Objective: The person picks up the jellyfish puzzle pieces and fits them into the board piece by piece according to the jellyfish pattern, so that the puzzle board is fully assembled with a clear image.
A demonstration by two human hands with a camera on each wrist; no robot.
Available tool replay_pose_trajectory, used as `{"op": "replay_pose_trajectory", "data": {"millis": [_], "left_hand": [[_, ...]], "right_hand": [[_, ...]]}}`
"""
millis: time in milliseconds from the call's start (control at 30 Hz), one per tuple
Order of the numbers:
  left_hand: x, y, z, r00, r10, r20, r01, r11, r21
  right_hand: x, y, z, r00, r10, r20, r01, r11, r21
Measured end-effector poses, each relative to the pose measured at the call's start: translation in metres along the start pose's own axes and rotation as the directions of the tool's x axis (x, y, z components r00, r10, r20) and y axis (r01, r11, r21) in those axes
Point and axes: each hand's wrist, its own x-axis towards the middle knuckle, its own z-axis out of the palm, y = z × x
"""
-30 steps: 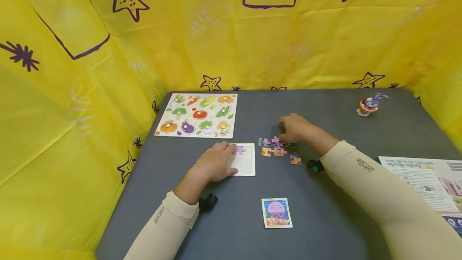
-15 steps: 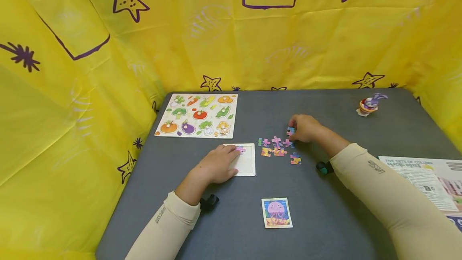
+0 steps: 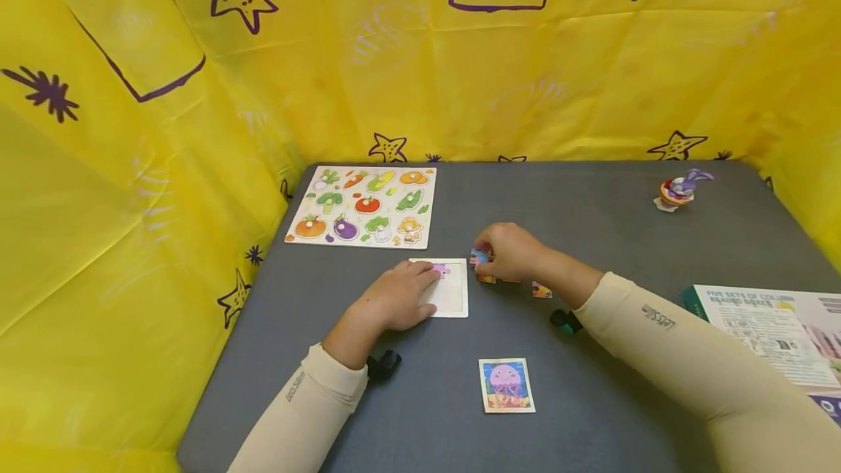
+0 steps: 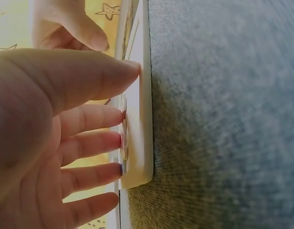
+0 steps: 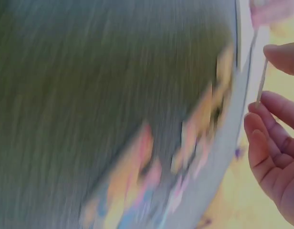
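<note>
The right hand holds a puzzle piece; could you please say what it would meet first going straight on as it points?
The right hand, pinching a puzzle piece, would probably meet the white puzzle tray first, though it might pass above, as height is unclear.

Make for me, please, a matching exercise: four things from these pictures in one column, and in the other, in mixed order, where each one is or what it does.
Column one:
1. Left hand
2. Right hand
3. Jellyfish card
4. Vegetable board

Column two:
A. Lies below the white tray in the head view
B. Pinches a puzzle piece
C. Lies by the far-left corner of the table
D. Touches the white tray

Right pairs: 1-D, 2-B, 3-A, 4-C
</note>
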Motion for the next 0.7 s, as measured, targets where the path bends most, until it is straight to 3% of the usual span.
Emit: {"op": "replay_pose_trajectory", "data": {"millis": [233,467,700], "left_hand": [[0.004,0.004,-0.003,1.000,0.010,-0.009,-0.010,1.000,0.003],[0.006,0.006,-0.003,1.000,0.012,0.021,-0.013,0.998,0.058],[0.006,0.009,-0.004,0.999,-0.023,0.043,0.019,0.997,0.078]], "right_hand": [[0.015,-0.025,0.022,0.995,-0.069,0.066,0.072,0.996,-0.052],[0.025,-0.033,0.029,0.996,-0.035,0.076,0.041,0.996,-0.074],[0.028,-0.029,0.021,0.997,0.027,0.074,-0.026,1.000,-0.009]]}}
